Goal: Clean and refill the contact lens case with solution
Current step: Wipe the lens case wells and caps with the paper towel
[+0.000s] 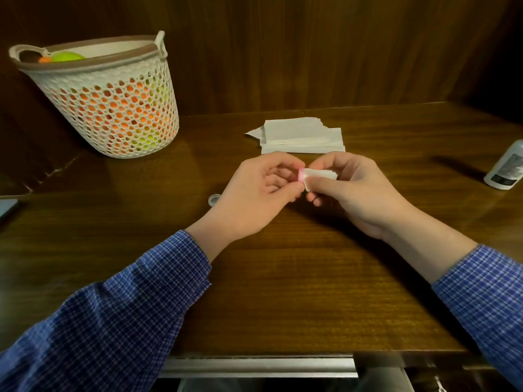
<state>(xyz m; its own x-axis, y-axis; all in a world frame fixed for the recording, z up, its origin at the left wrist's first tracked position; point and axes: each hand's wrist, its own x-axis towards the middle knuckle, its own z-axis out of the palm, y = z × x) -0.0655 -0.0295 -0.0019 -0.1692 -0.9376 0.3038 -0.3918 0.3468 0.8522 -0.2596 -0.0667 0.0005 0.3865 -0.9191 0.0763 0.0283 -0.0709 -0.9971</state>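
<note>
While the left hand is pinching a small pink piece — seemingly part of the lens case — at its rim, the right hand is gripping a folded tissue and pressing it against that piece, above the table's middle. It is likely handling as light, rigid, slippery plastic — rim grip advised. A loose cap is lying just left; the solution bottle is lying at the right edge.

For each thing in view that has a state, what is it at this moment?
Left hand: pinches pink cap.
Pink cap: held, tissue pressed against it.
Right hand: grips folded tissue.
Small clear cap: loose on table.
Solution bottle: standing, untouched.
Tissue stack: lying on table.
</note>
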